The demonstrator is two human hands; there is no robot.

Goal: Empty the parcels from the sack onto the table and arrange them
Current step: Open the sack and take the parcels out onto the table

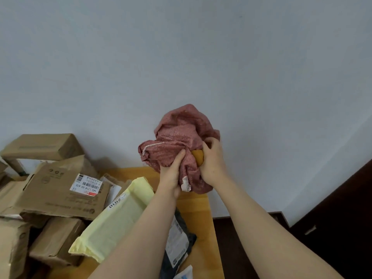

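Above the yellow surface, one crumpled pink sack is bunched up between two hands, with the left hand gripping its lower folds and the right hand clutching its side, fingers dug in. Below lie at least four cardboard boxes, one pale yellow mailer and one dark grey bag.

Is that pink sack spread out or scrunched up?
Scrunched up: the pink sack is a crumpled wad gripped between the left hand and right hand.
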